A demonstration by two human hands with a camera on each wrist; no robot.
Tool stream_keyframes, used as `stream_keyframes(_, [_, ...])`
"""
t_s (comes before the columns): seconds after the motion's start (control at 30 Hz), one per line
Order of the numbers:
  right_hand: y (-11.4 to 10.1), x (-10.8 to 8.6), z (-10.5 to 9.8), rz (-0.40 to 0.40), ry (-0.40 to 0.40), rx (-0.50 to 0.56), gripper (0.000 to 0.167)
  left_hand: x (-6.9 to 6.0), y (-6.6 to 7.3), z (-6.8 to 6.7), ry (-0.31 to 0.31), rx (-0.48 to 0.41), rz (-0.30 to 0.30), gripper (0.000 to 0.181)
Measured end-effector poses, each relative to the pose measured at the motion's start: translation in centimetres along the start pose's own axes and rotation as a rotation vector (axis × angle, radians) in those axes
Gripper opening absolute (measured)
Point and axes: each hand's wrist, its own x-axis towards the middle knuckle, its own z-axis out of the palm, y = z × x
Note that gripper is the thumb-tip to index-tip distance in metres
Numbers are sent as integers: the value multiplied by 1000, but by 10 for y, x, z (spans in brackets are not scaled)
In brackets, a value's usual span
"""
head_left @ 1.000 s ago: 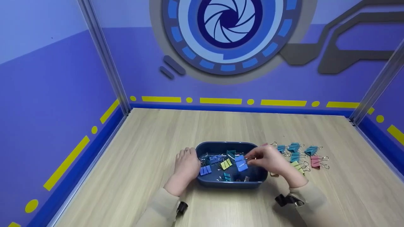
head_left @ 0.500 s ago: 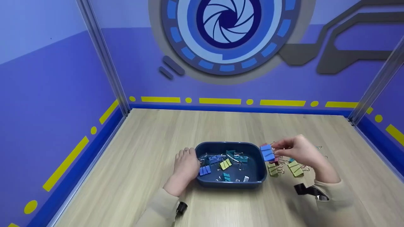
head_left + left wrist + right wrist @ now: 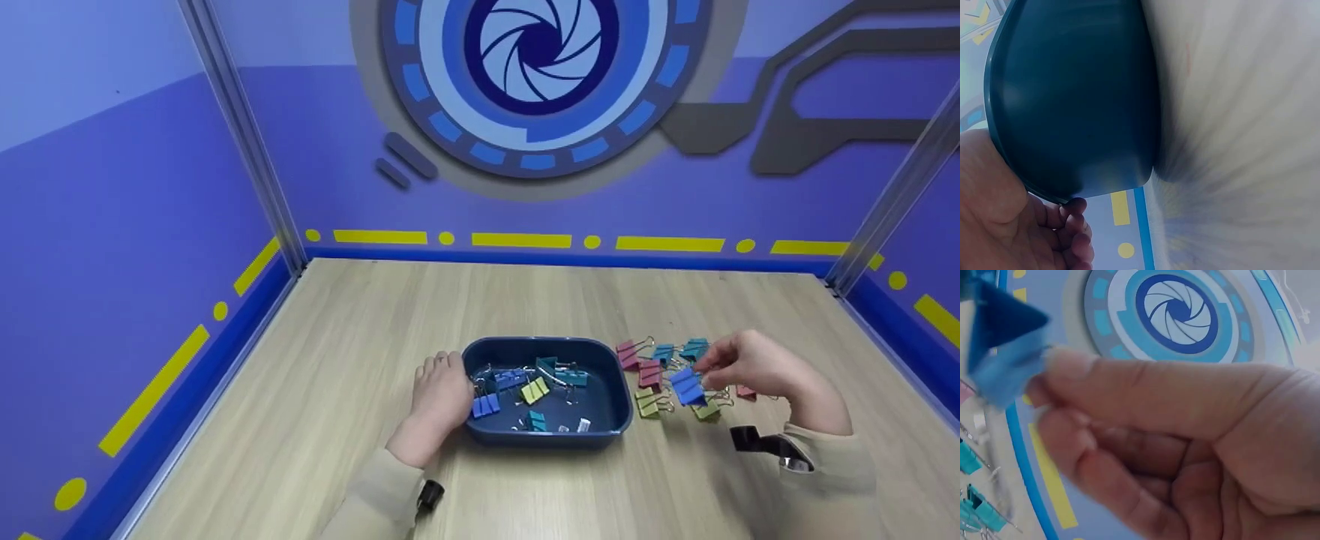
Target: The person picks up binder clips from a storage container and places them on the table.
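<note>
My right hand (image 3: 765,371) pinches a blue binder clip (image 3: 687,385) between thumb and fingertips, holding it over the other clips right of the box. Up close in the right wrist view, that clip looks blurred at the fingertips. A dark blue plastic box (image 3: 555,441) stands mid-table, with my left hand (image 3: 441,394) holding its left rim. Seen from the left wrist, the fingers (image 3: 1076,225) curl beside the rim and the thumb is hidden. Inside the box lie blue clips (image 3: 486,406), teal clips (image 3: 535,421) and a yellow-green clip (image 3: 535,391).
Right of the box lie several binder clips: pink ones (image 3: 650,375), teal ones (image 3: 694,348) and yellow-green ones (image 3: 648,403), some partly behind my right hand. Blue panel walls (image 3: 495,259) enclose the wooden table (image 3: 360,330) at the back and sides.
My right hand has carried the blue binder clip out of the box, over its right rim and farther right above the loose clips. My left hand has stayed on the rim.
</note>
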Motion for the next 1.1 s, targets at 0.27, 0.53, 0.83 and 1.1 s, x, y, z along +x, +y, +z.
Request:
stream_keyframes(0.27, [14, 13, 15, -3, -183, -82, 14, -1, -3, 1, 46, 11, 33, 21])
stream_keyframes(0.53, [12, 30, 41, 25, -245, -94, 13, 1, -1, 1, 21, 0, 16, 24])
stream_keyframes(0.83, [16, 44, 52, 52, -154, -99, 14, 0, -1, 0, 17, 1, 8, 25])
stream_keyframes(1.1, [22, 57, 60, 7, 18, -122, 9, 1, -1, 0, 12, -14, 8, 26])
